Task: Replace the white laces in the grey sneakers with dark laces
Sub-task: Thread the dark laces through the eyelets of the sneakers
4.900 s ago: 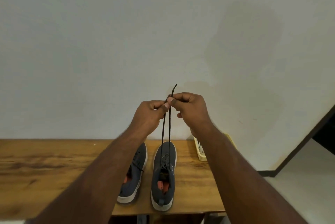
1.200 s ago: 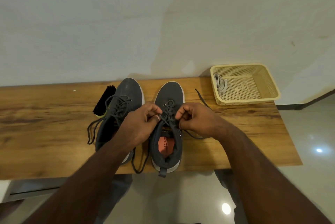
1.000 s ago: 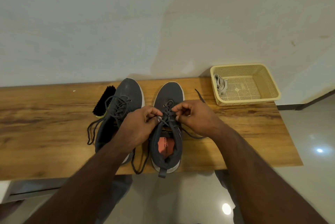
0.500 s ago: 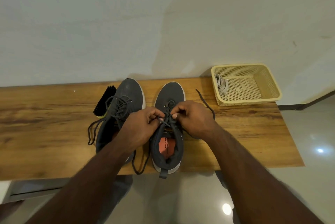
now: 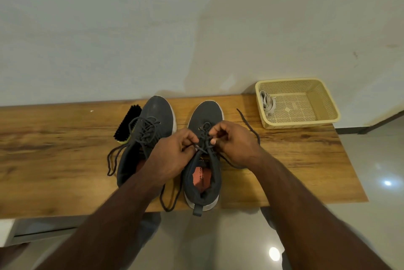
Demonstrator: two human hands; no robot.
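Wooden table (image 5: 295, 160), brown grain, long far edge against a plain white wall (image 5: 131, 29); glossy pale floor (image 5: 371, 215) under the near edge and to the right, with light spots on it.

Two grey sneakers, side by side mid-table, toes to the wall, heels at the near edge: left sneaker (image 5: 157, 112), right sneaker (image 5: 205, 114). Both carry dark laces. Left sneaker's lace (image 5: 113, 160) trails loose off its left side. Right sneaker's dark lace (image 5: 247, 121) runs out toward the far right.

One black brush (image 5: 126, 123), touching the left sneaker's left side.

One yellow mesh basket (image 5: 328, 103) at the far right corner, one white lace bundle (image 5: 266, 103) inside at its left end.

Two hands: left hand (image 5: 172, 156) and right hand (image 5: 236, 145), fingers curled, each pinching the dark lace over the right sneaker's eyelets.
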